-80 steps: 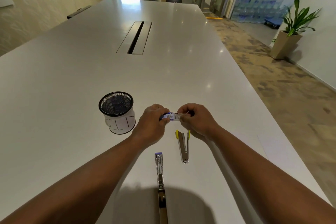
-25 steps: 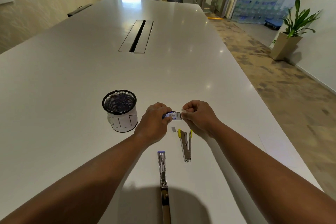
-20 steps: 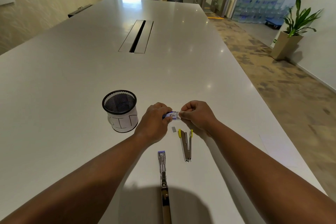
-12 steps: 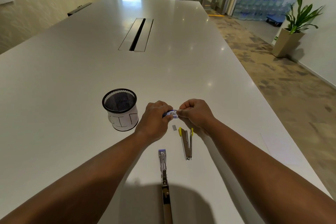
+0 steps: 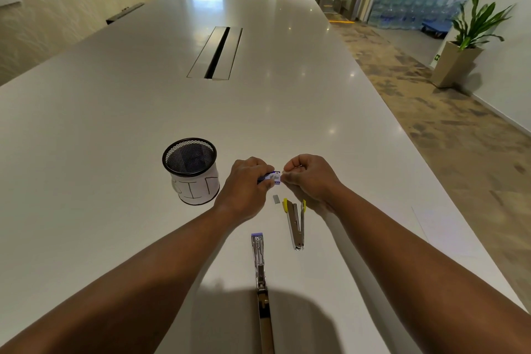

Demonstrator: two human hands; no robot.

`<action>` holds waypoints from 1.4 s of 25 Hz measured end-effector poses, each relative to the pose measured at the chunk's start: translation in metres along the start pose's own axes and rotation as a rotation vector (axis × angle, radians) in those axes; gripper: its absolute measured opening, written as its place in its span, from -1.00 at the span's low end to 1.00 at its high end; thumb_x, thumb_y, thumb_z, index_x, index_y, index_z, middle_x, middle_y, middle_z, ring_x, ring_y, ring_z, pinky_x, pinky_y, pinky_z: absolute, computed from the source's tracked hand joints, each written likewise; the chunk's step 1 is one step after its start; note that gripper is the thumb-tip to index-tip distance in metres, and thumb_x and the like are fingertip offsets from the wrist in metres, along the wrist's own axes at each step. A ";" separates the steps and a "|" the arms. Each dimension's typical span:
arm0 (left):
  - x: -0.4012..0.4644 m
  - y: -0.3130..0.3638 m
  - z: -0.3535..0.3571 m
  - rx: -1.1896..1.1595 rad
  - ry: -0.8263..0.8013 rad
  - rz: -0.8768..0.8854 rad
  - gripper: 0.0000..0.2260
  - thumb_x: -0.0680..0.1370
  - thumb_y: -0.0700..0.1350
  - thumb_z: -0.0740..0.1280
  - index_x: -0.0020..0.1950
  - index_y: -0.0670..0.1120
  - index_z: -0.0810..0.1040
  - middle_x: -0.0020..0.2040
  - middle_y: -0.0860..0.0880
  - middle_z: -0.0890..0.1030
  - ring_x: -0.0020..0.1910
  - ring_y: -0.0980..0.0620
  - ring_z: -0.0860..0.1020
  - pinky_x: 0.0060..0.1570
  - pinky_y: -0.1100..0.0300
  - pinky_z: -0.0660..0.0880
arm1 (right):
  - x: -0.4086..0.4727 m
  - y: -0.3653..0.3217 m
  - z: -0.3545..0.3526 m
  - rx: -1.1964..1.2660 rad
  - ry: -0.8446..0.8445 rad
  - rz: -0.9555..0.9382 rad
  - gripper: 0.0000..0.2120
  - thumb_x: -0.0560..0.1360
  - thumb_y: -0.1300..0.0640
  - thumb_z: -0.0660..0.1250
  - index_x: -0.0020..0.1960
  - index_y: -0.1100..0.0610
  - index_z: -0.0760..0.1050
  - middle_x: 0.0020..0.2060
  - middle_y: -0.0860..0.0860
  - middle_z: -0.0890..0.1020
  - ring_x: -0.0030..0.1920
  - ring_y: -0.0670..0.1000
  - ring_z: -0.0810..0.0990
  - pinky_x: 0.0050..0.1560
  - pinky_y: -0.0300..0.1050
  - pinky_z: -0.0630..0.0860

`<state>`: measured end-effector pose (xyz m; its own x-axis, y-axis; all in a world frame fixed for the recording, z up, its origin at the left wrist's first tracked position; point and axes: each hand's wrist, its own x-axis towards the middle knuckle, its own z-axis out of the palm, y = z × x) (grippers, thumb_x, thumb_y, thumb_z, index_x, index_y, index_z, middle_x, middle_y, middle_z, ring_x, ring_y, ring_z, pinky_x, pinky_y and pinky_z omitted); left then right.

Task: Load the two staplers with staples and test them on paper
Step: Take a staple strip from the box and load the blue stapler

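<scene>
Long white table (image 5: 115,123) filling the frame. Low centre: purple-tipped stapler (image 5: 258,250) swung open, yellow-tipped stapler (image 5: 296,224) beside it, loose staple strip (image 5: 276,199) above. Mid-frame: left hand (image 5: 244,184) closed round staple box (image 5: 274,177), right hand (image 5: 307,178) pinching its end. Probably drawing out staples; next, seating a strip in an open magazine.

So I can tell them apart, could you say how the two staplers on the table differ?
The yellow-tipped metal stapler is shorter and splayed in a narrow V; the purple-tipped metal stapler is longer and laid out in a straight line. The yellow-tipped one lies farther from the person. Both are silver, opened and untouched by either hand.
</scene>
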<state>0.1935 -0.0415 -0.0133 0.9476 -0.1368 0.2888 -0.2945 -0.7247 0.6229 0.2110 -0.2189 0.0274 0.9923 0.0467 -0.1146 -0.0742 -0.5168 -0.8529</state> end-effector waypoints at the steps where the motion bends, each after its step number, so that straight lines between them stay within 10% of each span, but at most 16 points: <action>1: 0.000 0.000 0.000 -0.004 0.001 -0.006 -0.74 0.60 -0.09 0.37 0.28 -0.07 0.65 0.13 -0.04 0.62 0.16 -0.05 0.44 0.05 0.08 0.42 | -0.002 0.000 0.000 -0.001 -0.001 -0.008 -0.97 0.43 0.21 0.46 -0.13 0.12 0.65 -0.18 0.05 0.71 -0.14 0.04 0.65 -0.01 0.03 0.63; 12: -0.007 0.006 -0.005 -0.050 0.008 -0.076 -0.68 0.61 -0.13 0.37 0.36 -0.09 0.58 0.36 0.01 0.45 0.38 0.00 0.31 0.27 0.14 0.42 | -0.037 -0.017 0.015 -0.522 -0.103 -0.154 -0.83 0.33 0.07 0.53 -0.24 0.17 0.62 -0.09 0.07 0.56 -0.08 0.08 0.60 -0.05 0.05 0.59; 15: -0.017 0.011 -0.009 -0.107 0.087 -0.066 -0.78 0.60 -0.19 0.36 0.23 -0.09 0.64 0.15 0.06 0.49 0.20 0.05 0.41 0.12 0.24 0.40 | -0.041 -0.016 0.023 -0.551 -0.064 -0.157 -0.80 0.39 0.01 0.49 -0.26 0.13 0.62 -0.07 0.08 0.57 -0.04 0.10 0.59 -0.01 0.07 0.58; 20: -0.044 0.019 -0.019 -0.376 0.101 -0.231 -0.86 0.63 -0.07 0.34 0.02 0.07 0.70 -0.08 0.10 0.69 -0.07 0.09 0.64 -0.05 0.12 0.57 | -0.056 -0.015 0.027 -0.519 0.107 -0.304 -0.88 0.40 0.02 0.44 -0.21 0.07 0.64 -0.01 -0.07 0.61 0.07 0.08 0.50 0.08 0.02 0.44; 25: -0.067 0.026 -0.032 -0.898 -0.013 -0.339 -0.86 0.60 -0.23 0.38 -0.04 -0.10 0.74 -0.02 -0.18 0.74 0.06 -0.14 0.69 0.24 -0.11 0.55 | -0.081 -0.022 0.033 -0.561 0.166 -0.447 -0.89 0.44 0.00 0.42 -0.18 0.02 0.66 0.02 -0.14 0.62 0.14 0.02 0.44 0.06 -0.01 0.27; 35: -0.107 0.038 -0.056 -0.709 -0.050 -0.404 -0.87 0.55 -0.31 0.42 -0.02 -0.11 0.71 -0.06 -0.13 0.74 0.02 -0.05 0.70 0.05 0.18 0.60 | -0.186 0.001 0.054 -0.023 0.151 -0.312 -0.92 0.45 0.06 0.34 -0.20 0.05 0.50 -0.27 -0.05 0.56 -0.26 -0.05 0.51 -0.28 -0.22 0.43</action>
<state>0.0740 -0.0168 0.0199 0.9969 0.0011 -0.0786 0.0781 -0.1272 0.9888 0.0210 -0.1821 0.0200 0.9705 0.0791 0.2277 0.2353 -0.5171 -0.8230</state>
